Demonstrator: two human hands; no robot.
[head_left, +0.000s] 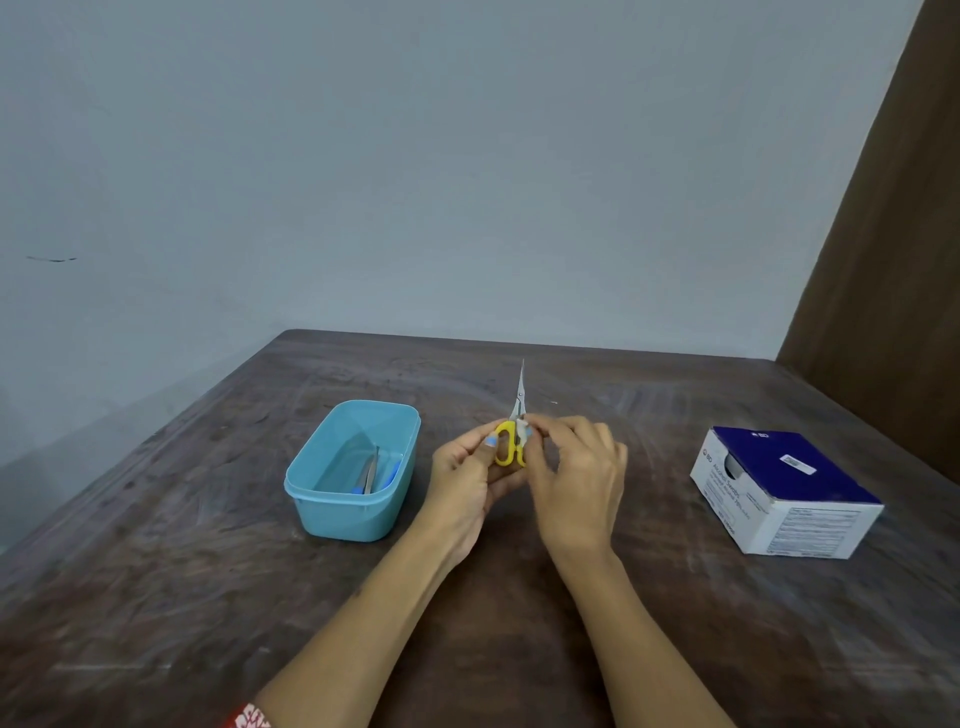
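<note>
Small scissors (518, 402) with yellow handles and thin, closed metal blades point away from me, above the middle of the dark wooden table (208, 597). My left hand (467, 483) grips the yellow handles from the left. My right hand (576, 478) pinches a small white swab (523, 432) against the handles near the pivot. The lower part of the handles is hidden behind my fingers.
A light blue plastic tub (317, 499) stands to the left of my hands and holds metal tweezers (371, 470) and a blue-handled tool (390, 475). A blue and white box of alcohol swabs (784, 488) sits at the right. A wall runs behind the table.
</note>
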